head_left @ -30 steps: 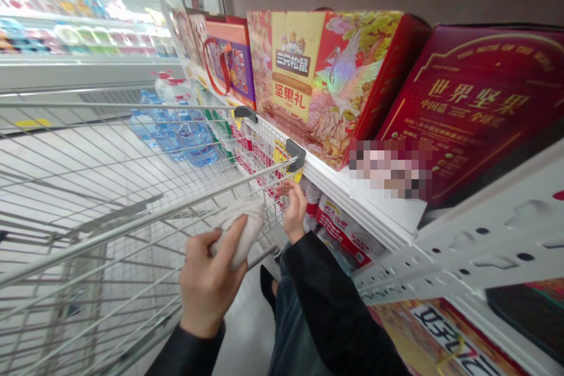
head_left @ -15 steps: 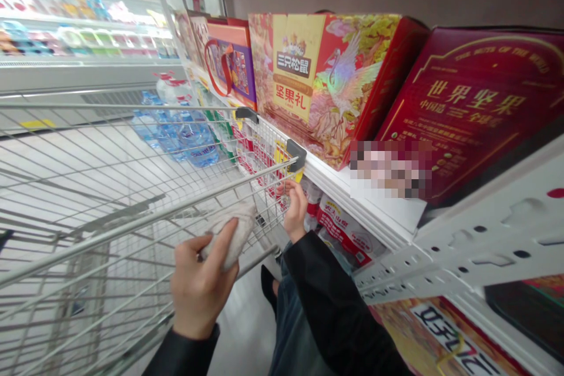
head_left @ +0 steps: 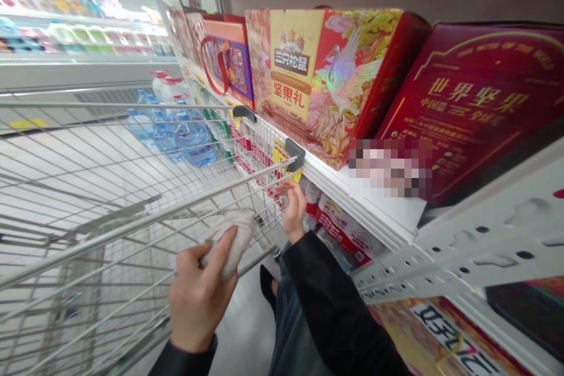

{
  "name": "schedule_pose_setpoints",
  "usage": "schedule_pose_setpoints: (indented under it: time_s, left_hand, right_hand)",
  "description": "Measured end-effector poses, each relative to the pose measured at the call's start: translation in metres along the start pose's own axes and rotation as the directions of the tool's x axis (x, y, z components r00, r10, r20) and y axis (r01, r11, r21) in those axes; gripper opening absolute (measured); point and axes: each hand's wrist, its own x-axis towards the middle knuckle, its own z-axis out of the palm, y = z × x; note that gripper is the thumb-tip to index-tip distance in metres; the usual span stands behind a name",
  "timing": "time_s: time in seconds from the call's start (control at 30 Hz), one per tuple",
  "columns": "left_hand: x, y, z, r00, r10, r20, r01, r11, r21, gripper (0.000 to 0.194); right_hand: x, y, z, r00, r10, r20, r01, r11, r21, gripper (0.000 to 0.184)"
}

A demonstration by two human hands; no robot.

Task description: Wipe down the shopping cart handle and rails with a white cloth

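Note:
My left hand (head_left: 200,296) grips a crumpled white cloth (head_left: 232,236) and presses it against the side bars of a wire shopping cart (head_left: 132,229). My right hand (head_left: 294,210) is closed around a wire at the cart's near corner, just below a grey plastic corner cap (head_left: 295,153). Both arms wear black sleeves. The cart basket fills the left half of the view and looks empty.
A white metal shelf (head_left: 440,229) runs along the right, carrying a red gift box with a crane print (head_left: 317,76) and a dark red box (head_left: 476,106). Packs of red-labelled goods (head_left: 348,232) sit below. Water bottles (head_left: 185,129) stand beyond the cart; a chilled display lies far left.
My left hand with the cloth has slid down and left along the cart's side bars. My right hand has stayed on the corner wire.

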Motion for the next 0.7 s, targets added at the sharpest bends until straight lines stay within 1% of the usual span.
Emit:
schedule_pose_setpoints:
  time_s: [0.1,0.17,0.23,0.3,0.37,0.4,0.47,0.6,0.67,0.7]
  left_hand:
    - [0.011,-0.005,-0.017,0.997,-0.002,-0.078,0.004,1.0,0.019,0.056]
    - [0.011,-0.008,-0.016,0.995,0.034,-0.091,-0.03,0.999,0.043,0.057]
    - [0.005,-0.008,-0.006,0.997,0.057,-0.048,-0.054,0.997,0.06,0.051]
    - [-0.005,-0.005,0.008,0.996,0.074,0.052,-0.078,0.995,0.063,0.047]
    - [-0.012,-0.002,0.018,0.991,0.071,0.117,-0.078,0.995,0.058,0.05]
    - [-0.013,-0.001,0.019,0.991,0.062,0.119,-0.068,0.997,0.048,0.052]
    - [-0.011,0.0,0.014,0.996,0.041,0.083,-0.043,0.999,0.025,0.054]
    - [0.003,-0.005,-0.008,0.999,0.047,-0.006,-0.047,0.999,-0.002,0.054]
    - [0.005,-0.006,-0.011,0.999,0.005,-0.044,-0.005,1.0,-0.016,0.054]
    - [0.004,-0.007,-0.01,0.999,-0.013,-0.051,0.012,1.0,-0.022,0.053]
  right_hand:
    - [0.0,0.001,0.0,1.0,-0.002,0.0,0.002,1.0,-0.008,0.034]
    - [0.0,0.001,0.0,1.0,-0.006,-0.002,0.006,1.0,-0.009,0.034]
    - [0.0,0.001,0.0,1.0,-0.009,-0.003,0.009,1.0,-0.007,0.034]
    - [0.0,0.0,0.0,1.0,-0.006,-0.004,0.006,1.0,-0.004,0.033]
    - [0.0,0.0,0.0,1.0,0.0,-0.004,0.0,1.0,-0.003,0.033]
    - [0.0,0.0,0.0,1.0,0.002,-0.002,-0.002,1.0,-0.003,0.033]
    - [0.0,0.001,-0.001,1.0,0.002,0.003,-0.002,1.0,-0.001,0.034]
    - [0.0,0.002,-0.002,1.0,-0.014,0.008,0.014,1.0,-0.004,0.033]
    - [0.0,0.002,-0.002,1.0,-0.017,0.006,0.017,1.0,-0.007,0.033]
    - [0.0,0.002,-0.002,1.0,-0.017,0.005,0.017,1.0,-0.008,0.033]
